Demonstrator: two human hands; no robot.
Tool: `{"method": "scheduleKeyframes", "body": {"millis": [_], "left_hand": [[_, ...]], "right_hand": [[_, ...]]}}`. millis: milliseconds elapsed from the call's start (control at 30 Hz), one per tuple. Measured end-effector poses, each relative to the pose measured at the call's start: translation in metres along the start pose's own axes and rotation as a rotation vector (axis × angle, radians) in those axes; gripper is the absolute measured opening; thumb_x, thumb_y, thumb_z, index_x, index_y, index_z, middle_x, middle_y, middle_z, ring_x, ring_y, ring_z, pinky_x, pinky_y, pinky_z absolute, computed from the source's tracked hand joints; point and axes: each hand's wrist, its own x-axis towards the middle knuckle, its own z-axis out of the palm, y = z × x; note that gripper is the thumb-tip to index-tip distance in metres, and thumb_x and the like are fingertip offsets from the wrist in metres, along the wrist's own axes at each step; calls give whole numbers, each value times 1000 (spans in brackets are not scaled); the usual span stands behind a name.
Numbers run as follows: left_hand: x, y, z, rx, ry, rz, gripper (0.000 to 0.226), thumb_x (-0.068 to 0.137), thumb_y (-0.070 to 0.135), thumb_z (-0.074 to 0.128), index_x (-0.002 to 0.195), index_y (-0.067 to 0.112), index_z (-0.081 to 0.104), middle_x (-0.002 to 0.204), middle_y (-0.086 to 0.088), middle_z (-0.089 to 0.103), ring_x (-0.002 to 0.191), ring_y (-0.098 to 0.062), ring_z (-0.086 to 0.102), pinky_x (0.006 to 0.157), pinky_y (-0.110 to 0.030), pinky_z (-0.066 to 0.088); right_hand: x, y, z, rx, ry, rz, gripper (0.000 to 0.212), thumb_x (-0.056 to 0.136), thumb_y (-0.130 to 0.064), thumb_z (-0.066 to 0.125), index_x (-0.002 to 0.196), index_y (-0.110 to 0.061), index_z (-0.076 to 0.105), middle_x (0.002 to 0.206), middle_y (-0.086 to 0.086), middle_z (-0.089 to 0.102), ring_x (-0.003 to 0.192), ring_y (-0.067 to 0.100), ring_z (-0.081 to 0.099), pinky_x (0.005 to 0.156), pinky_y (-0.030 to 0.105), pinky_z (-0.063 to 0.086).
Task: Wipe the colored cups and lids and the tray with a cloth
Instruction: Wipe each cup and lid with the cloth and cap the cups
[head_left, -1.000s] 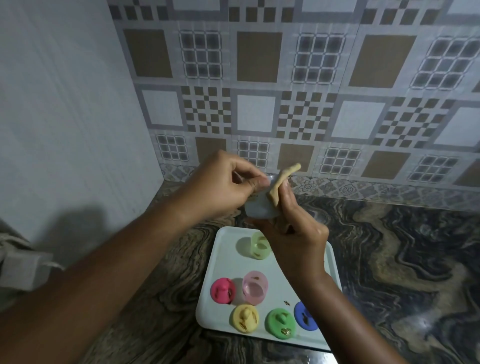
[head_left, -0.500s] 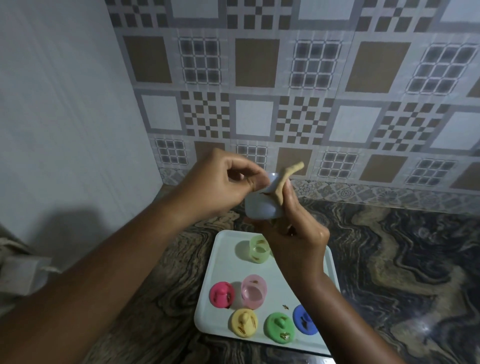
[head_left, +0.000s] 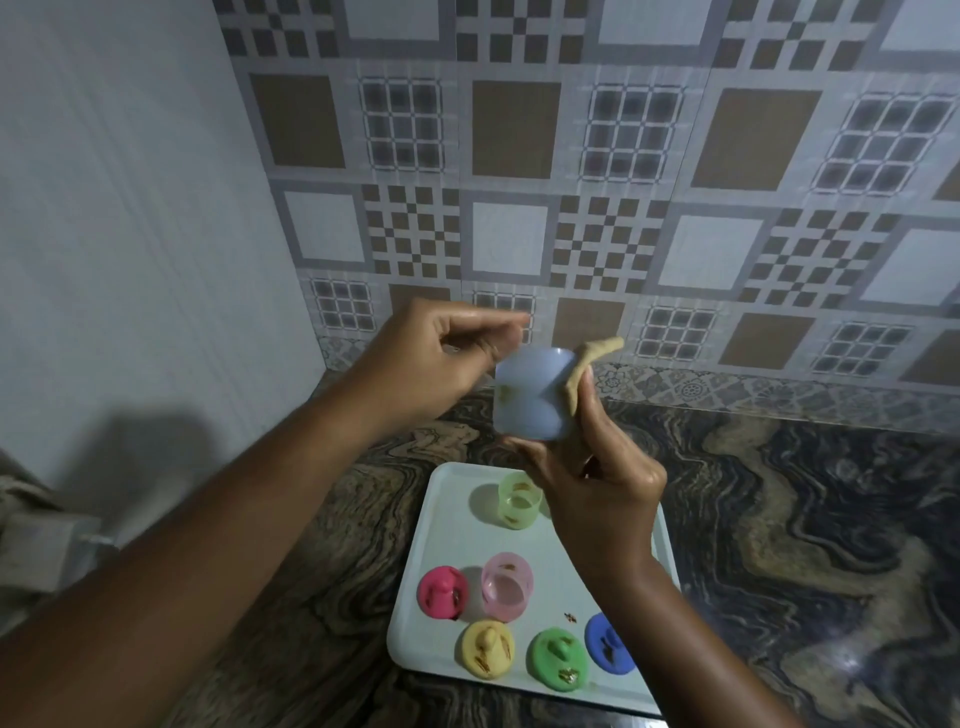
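Observation:
My right hand (head_left: 597, 488) holds a pale blue cup (head_left: 535, 400) from below and pinches a tan cloth (head_left: 592, 358) against the cup's right side. My left hand (head_left: 436, 364), blurred, has its fingers curled at the cup's upper left rim. Both hands are raised above the white tray (head_left: 452, 525). On the tray stand a pale green cup (head_left: 517, 501) and a pink cup (head_left: 506, 584), with a pink lid (head_left: 442, 592), a yellow lid (head_left: 487, 649), a green lid (head_left: 557, 659) and a blue lid (head_left: 605, 644), the last partly behind my right forearm.
The tray lies on a dark marbled counter (head_left: 805, 545) in a corner. A patterned tiled wall (head_left: 623, 208) rises behind and a plain white wall (head_left: 130, 234) on the left. A small brown crumb (head_left: 571, 617) lies on the tray. A pale object (head_left: 41, 545) sits at the left edge.
The blue cup has turned in my hands so its side now faces me. My left hand has shifted a little up and left along the rim. The cloth stays pressed to the cup.

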Motion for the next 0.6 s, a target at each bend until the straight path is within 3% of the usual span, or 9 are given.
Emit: {"method": "scheduleKeyframes", "body": {"millis": [67,133,200,267,367,433,533,600], "left_hand": [[2,-3,-4,-9,-22,-43,31,80,44,64,106,31,73,107,16,73,101,4,66,90,-23,55],[5,-2,-4,0,-4,-46,17,80,38,68,95,33,73,94,17,73,90,3,68,84,-20,57],[6,3,-1,60,8,2,8,84,28,72,91,31,73,88,17,72,85,2,67,79,-14,54],[5,8,5,113,14,56,7,84,26,74,91,27,75,85,16,72,84,1,66,75,-9,51],[2,7,9,52,17,52,22,84,37,70,101,24,76,97,15,74,92,5,66,80,-9,51],[3,2,8,-33,1,-6,32,85,42,65,110,25,74,108,14,74,100,4,66,86,-17,54],[7,-3,5,-56,30,-37,17,83,35,67,98,30,74,96,19,73,93,4,68,82,-16,54],[9,1,7,-41,42,-22,9,82,32,70,90,31,72,89,17,73,87,2,69,79,-16,55]], "right_hand": [[3,0,-2,13,6,-1,68,90,-43,72,134,5,54,108,21,76,88,-1,59,82,20,58],[5,1,-1,17,-7,-19,66,90,-38,74,133,8,55,109,22,75,92,-2,62,82,21,58],[2,3,2,-62,-35,-75,62,91,-36,73,130,10,59,121,28,69,111,19,70,94,25,58],[1,6,3,-157,-61,-126,61,87,-30,80,128,11,62,132,30,62,124,35,63,102,26,54],[2,10,-1,-119,-22,-111,66,81,-22,84,132,10,55,128,30,65,110,44,70,92,35,58],[3,12,-4,-30,11,-55,69,86,-31,80,136,6,50,123,30,68,100,40,75,83,41,60],[2,9,-5,43,13,22,73,88,-43,74,138,3,50,116,23,73,94,20,72,79,41,62],[1,8,-4,45,0,13,71,87,-38,77,136,8,55,112,18,74,89,20,73,76,40,62]]}}
